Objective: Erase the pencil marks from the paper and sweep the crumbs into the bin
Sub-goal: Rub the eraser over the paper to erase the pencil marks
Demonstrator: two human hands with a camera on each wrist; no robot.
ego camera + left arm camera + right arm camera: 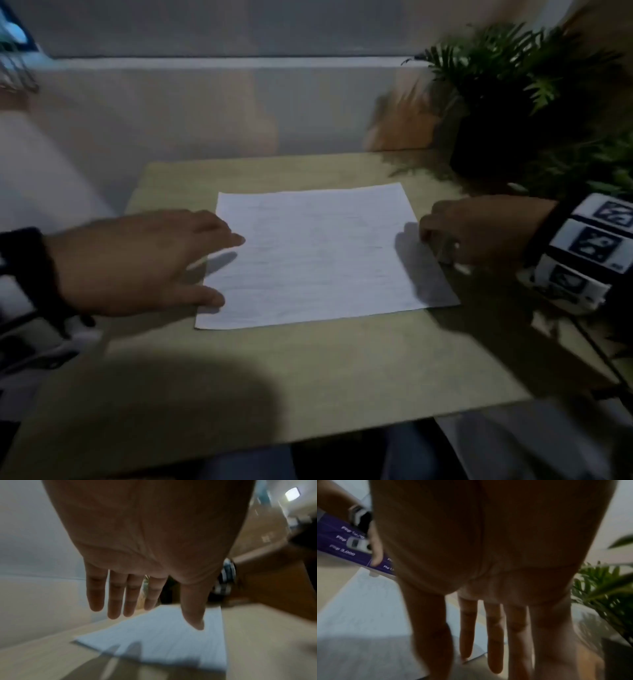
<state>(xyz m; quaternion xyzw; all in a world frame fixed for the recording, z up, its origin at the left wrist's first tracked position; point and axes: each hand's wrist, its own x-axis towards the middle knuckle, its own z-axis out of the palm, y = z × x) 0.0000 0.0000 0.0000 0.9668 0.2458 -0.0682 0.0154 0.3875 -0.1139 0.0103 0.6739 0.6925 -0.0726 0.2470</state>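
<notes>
Paper [315, 253] flat mid-counter [308, 370], nearer the far edge, faint marks barely legible. Left hand [137, 260] spread, fingertips at its left edge; right hand [479, 233] at the right edge, straight-fingered from the wrist, curled from above, grip unclear. No eraser or bin seen; unpinned sheet likely to slide or crease under rubbing

White paper sheet on the bench

The white rectangular paper sheet [313, 255] lies flat on the light wooden bench [308, 370], slightly skewed to the bench's edges, nearer its far edge, with faint pencil marks across it.
</notes>
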